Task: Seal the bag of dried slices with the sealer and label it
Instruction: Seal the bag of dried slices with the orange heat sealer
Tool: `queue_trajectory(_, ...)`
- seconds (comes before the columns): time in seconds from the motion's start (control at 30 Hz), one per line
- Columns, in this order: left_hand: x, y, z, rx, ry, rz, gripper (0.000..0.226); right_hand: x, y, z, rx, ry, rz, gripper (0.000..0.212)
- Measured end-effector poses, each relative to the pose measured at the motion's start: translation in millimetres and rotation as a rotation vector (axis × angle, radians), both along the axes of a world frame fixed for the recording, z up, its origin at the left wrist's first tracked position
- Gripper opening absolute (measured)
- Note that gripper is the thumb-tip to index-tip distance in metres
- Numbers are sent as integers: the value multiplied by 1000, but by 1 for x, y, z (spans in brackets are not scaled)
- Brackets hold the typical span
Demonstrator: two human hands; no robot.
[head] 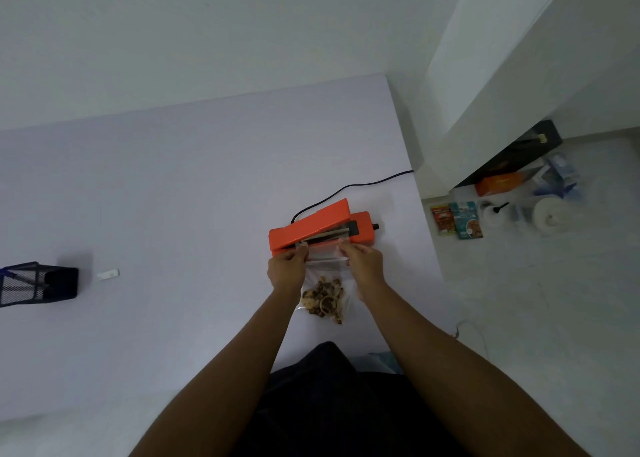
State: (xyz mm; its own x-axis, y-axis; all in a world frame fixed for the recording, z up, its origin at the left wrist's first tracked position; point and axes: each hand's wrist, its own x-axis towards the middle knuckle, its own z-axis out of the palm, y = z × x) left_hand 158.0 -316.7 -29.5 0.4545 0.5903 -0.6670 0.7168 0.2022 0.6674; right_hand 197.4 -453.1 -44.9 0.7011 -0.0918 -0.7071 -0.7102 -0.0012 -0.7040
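An orange heat sealer (320,226) sits on the white table (173,186) with its lid raised. A clear bag of dried slices (323,299) lies just in front of it, its open top edge resting at the sealer's jaw. My left hand (287,271) pinches the bag's top left corner. My right hand (363,266) pinches the top right corner. Both hands hold the bag mouth flat and stretched between them. A small white label (108,275) lies on the table far to the left.
A black cord (349,188) runs from the sealer off the table's right edge. A dark mesh pen holder (38,283) lies at the far left. On the floor to the right are food packets (457,219), a white roll (550,216) and boxes.
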Motion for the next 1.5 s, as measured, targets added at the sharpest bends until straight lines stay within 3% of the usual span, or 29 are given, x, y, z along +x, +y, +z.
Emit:
queue_trajectory(1.27, 4, -8, 12, -12, 22, 83, 22, 3, -3, -5, -54, 46, 11, 21)
queue_trajectory(1.5, 4, -9, 12, -3, 39, 88, 29, 7, -23, 10, -350, -195, 41, 47)
